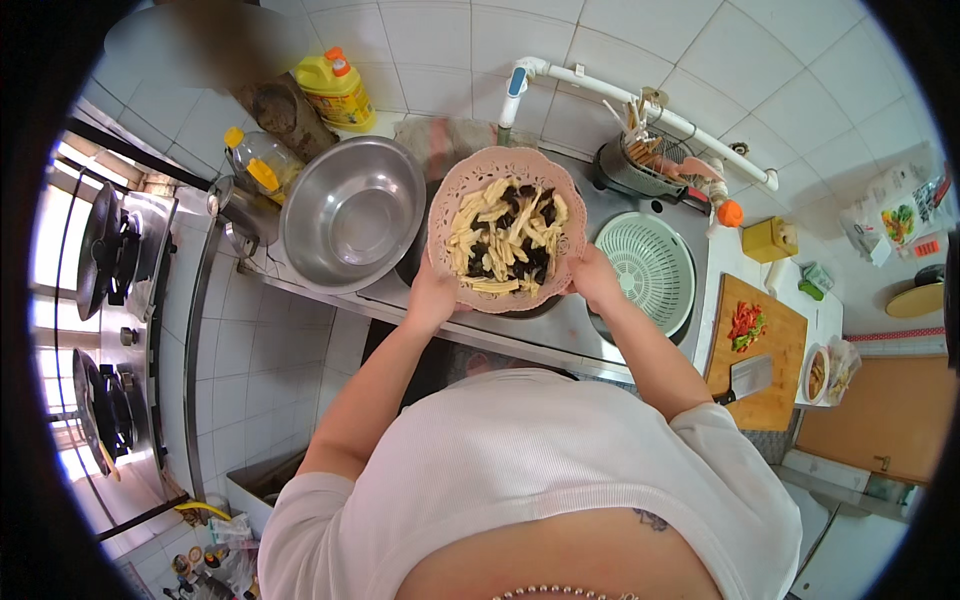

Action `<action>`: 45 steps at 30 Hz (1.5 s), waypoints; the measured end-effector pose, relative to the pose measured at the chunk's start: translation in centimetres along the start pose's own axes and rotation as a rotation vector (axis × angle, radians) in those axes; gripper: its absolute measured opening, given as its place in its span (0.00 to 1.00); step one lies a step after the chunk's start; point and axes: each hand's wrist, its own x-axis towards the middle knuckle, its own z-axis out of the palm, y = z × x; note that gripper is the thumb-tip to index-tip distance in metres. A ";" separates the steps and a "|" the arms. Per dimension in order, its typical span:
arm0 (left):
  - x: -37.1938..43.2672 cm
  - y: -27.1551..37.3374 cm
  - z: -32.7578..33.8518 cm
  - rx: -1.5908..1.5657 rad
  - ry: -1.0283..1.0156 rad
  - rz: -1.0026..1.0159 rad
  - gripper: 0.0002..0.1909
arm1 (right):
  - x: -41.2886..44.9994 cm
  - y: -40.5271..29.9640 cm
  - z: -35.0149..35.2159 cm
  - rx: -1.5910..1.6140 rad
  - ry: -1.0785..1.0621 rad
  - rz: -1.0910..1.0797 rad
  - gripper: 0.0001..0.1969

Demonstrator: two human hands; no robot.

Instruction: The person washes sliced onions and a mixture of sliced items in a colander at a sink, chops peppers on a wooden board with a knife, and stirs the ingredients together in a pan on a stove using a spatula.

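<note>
Both my hands hold a pink basket with a scalloped, pierced rim over the sink. My left hand grips its lower left edge, and my right hand grips its lower right edge. Inside lie pale yellow strips, which look like tofu skin, mixed with dark pieces resembling wood ear fungus. To the left of the basket stands a wide stainless steel basin with nothing in it. A pale green plastic colander sits to the right, in the other sink bowl. The basket hides part of the sink beneath it.
A wooden cutting board at the right bears chopped red and green peppers and a cleaver. White pipe runs along the wall above a utensil holder. An oil bottle stands behind the basin; a gas stove is far left.
</note>
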 end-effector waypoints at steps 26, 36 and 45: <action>-3.4 3.3 -3.7 -0.316 0.044 -0.084 0.24 | -5.0 6.4 -4.6 0.275 0.046 0.210 0.22; 1.9 5.0 -15.1 -0.283 0.373 0.014 0.16 | -3.6 7.7 -2.8 0.631 0.086 0.332 0.22; 3.2 4.1 -18.3 -0.118 0.405 -0.186 0.15 | -7.0 9.5 -2.9 1.051 0.402 0.485 0.19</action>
